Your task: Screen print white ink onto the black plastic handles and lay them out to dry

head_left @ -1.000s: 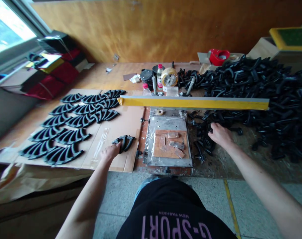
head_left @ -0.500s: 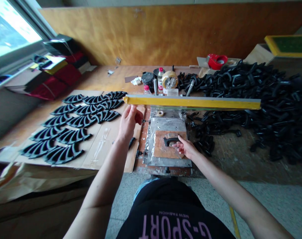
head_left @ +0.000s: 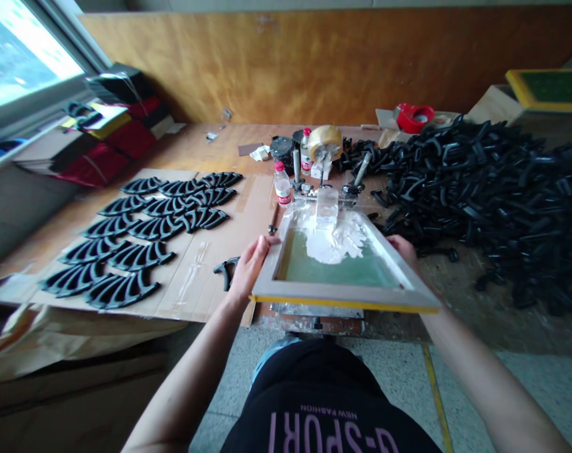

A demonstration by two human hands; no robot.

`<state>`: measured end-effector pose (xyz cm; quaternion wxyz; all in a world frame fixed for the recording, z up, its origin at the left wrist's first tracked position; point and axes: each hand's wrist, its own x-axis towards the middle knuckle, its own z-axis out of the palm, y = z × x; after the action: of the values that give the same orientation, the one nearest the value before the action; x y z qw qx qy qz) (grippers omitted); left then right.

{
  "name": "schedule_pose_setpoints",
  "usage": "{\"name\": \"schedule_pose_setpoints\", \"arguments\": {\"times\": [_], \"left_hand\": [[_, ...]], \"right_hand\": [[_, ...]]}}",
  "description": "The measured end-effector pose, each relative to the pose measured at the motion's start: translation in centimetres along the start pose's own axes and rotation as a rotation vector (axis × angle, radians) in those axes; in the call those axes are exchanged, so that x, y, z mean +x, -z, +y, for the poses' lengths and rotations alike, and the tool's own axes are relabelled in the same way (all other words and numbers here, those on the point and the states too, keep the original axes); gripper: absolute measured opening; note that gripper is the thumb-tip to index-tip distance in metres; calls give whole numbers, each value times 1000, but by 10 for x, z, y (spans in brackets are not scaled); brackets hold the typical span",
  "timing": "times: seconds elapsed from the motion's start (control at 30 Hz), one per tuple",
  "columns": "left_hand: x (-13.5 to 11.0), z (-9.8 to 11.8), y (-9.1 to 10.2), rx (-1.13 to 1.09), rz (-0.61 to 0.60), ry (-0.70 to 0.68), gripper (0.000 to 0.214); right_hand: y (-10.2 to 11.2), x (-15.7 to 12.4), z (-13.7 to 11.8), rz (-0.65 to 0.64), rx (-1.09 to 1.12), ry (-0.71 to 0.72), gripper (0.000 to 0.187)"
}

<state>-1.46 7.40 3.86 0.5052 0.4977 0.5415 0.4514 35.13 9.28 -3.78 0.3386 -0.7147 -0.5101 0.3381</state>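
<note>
A screen-printing frame (head_left: pixel 342 293) is lowered and slightly tilted in front of me, grey on top with a yellow front edge. White ink (head_left: pixel 324 249) is spread over the far part of its green mesh (head_left: pixel 295 264), beside a clear squeegee block (head_left: pixel 327 209). My left hand (head_left: pixel 250 267) is closed on the frame's left side. At the right side my right hand (head_left: pixel 405 250) grips it, fingers partly hidden by the rim. The frame covers most of the metal base plate (head_left: pixel 333 311). Close to my left wrist lies a black plastic handle (head_left: pixel 226 272) on cardboard.
Rows of black handles (head_left: pixel 141 258) lie on the cardboard (head_left: pixel 191 296) to the left. A large heap of black handles (head_left: pixel 455 182) fills the right. Behind the frame stand bottles (head_left: pixel 282 185), a tape roll (head_left: pixel 325 142) and metal posts (head_left: pixel 362 168).
The raised frame has swung down over the base plate, hiding the black handle there. My right hand has left that handle and moved to the frame's right side. My left hand has come lower.
</note>
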Motion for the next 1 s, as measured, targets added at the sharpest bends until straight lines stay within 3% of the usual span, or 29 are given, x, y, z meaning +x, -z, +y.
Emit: {"name": "schedule_pose_setpoints", "arguments": {"times": [0.1, 0.17, 0.23, 0.37, 0.5, 0.63, 0.73, 0.8, 0.9, 1.0], "left_hand": [[-19, -48, -2, 45, -59, 196, 52], [-22, -80, -8, 42, -72, 246, 63], [-20, -106, -13, 87, -59, 255, 69], [-11, -137, -16, 223, -4, 260, 61], [-10, -150, -13, 291, -6, 240, 57], [-11, -154, -13, 281, 7, 247, 58], [-11, -153, -13, 241, 16, 250, 60], [-11, -152, -12, 211, 13, 249, 62], [-11, -149, -12, 183, 5, 244, 63], [-13, -138, -13, 154, 2, 253, 64]], "right_hand": [[-8, 20, -43, 163, -208, 312, 41], [-31, 27, -74, 156, -428, 565, 56], [-58, 28, -94, 50, -624, 678, 55], [-89, 7, -87, -244, -844, 658, 15], [-72, -30, -64, -454, -923, 813, 23], [-54, -40, -67, -643, -882, 932, 19], [-61, -35, -69, -473, -820, 906, 12], [-70, -39, -61, -364, -807, 934, 17], [-74, -51, -48, -444, -781, 1020, 22], [-72, -47, -55, -451, -696, 937, 12]]}}
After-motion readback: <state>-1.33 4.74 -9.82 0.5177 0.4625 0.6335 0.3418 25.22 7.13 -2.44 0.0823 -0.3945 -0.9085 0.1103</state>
